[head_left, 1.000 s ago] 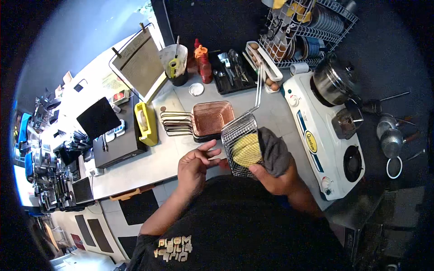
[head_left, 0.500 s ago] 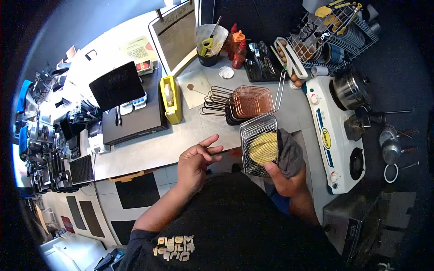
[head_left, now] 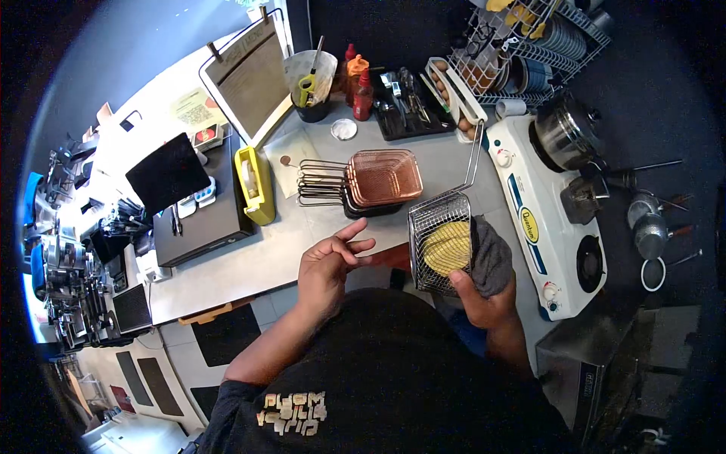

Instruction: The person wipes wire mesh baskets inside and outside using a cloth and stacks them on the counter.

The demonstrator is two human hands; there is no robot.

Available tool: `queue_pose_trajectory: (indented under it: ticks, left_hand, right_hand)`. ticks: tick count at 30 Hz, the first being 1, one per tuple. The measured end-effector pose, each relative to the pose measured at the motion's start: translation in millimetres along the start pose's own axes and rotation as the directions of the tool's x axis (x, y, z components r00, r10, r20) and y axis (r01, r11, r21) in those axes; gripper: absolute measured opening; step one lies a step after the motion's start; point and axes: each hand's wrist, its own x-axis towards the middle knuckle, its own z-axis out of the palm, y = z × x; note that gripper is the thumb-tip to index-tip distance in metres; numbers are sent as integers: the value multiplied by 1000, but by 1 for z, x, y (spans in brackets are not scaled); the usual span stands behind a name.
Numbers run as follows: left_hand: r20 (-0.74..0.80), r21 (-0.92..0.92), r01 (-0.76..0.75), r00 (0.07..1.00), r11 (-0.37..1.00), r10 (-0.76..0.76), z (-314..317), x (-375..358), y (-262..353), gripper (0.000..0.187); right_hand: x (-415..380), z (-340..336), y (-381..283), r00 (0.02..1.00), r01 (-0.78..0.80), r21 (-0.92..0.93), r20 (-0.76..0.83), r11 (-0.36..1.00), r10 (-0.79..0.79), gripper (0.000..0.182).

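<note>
Head view: our right hand (head_left: 488,303) grasps the basket (head_left: 423,265) and a grey cloth (head_left: 493,261) at three o'clock from centre. Through its mesh we see a yellow bundle (head_left: 448,247), probably cloth. Our left hand (head_left: 327,272) is free, at nine o'clock from the basket; copper baskets (head_left: 384,178), eleven.

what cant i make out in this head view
In the head view:
Right hand: most fingers, hidden by the dark grey cloth.
Yellow rounded item: its identity, veiled by silver wire basket.
Beige clipped paper board: writing, too blurred.
Lidded silver metal pot: contents, under the lid.
</note>
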Motion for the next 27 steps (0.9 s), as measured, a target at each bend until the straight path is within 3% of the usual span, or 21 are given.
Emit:
queue_pose_trajectory:
  ticks: [5,8,11,13,16,19,22,27]
  left_hand:
    - [-37,-30,-3,999,1000,2,49,38,-32,18]
    - [-45,-26,-20,999,999,19,76,56,-57,21]
    - [32,-93,-3,999,996,6,89,75,-84,20]
    - [8,-91,-36,999,995,37,103,83,-94,20]
    - [-62,-93,-95,994,991,90,119,89,-104,19]
    - [-62,-68,-145,988,987,141,121,88,-110,24]
    - [-80,-16,-171,982,985,169,120,87,-110,28]
    - [-114,-28,-144,983,989,140,114,86,-106,25]
  right_hand:
    - [6,-58,34,997,-46,65,-63,997,50,35]
    - [16,-100,51,999,-19,10,28,1000,19,38]
    - [28,-127,60,1000,4,-77,19,997,-2,31]
    - [35,-141,73,999,20,-36,47,999,-18,31]
    - [51,-159,86,989,61,-54,139,997,-53,32]
    - [58,-170,97,975,0,-19,220,1000,4,33]
    - [67,-171,99,984,56,16,169,998,-58,32]
    - [72,-169,89,971,-41,41,238,998,30,41]
